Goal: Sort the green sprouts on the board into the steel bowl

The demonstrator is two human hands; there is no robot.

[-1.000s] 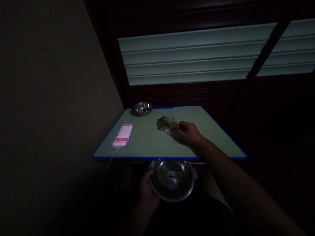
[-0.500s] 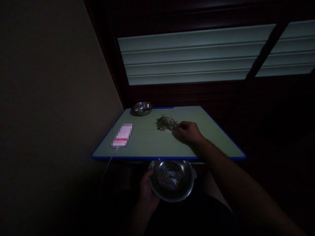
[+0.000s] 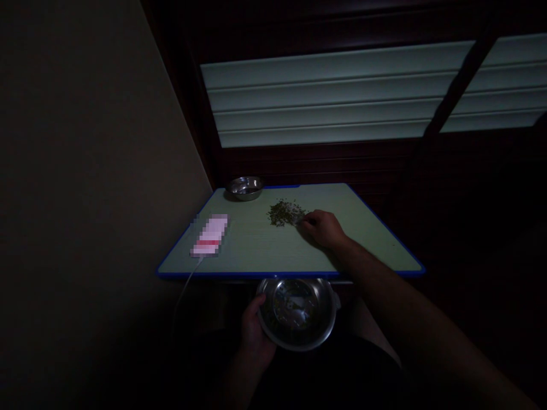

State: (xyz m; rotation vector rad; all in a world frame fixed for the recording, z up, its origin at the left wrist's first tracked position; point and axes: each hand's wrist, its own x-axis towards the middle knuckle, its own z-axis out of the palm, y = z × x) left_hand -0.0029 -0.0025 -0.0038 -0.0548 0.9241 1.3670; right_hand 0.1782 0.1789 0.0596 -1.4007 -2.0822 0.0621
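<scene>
My left hand [image 3: 255,335] grips the left rim of a shiny metal bowl [image 3: 301,343], thumb over the edge. The bowl sits below the table's front edge, above my lap. A few small bits seem to lie inside, but reflections make them hard to tell. On the tabletop, a scattered pile of small green grains or beans [image 3: 281,213] is mixed with some whitish ones at its right side. There my right hand [image 3: 325,229] rests with fingertips pinched together at the pile's edge. Whatever the fingers hold is too small to make out.
A smaller metal bowl [image 3: 248,195] stands at the back left of the pale green table [image 3: 252,250], which has a blue rim. A pixelated flat object [image 3: 210,236] with a white cable [image 3: 182,296] lies near the left edge. A wall [image 3: 98,142] borders the left side.
My right hand stays at the right edge of the pile, its fingers slightly shifted. The left hand and the bowl hold still. The whole view has moved a little.
</scene>
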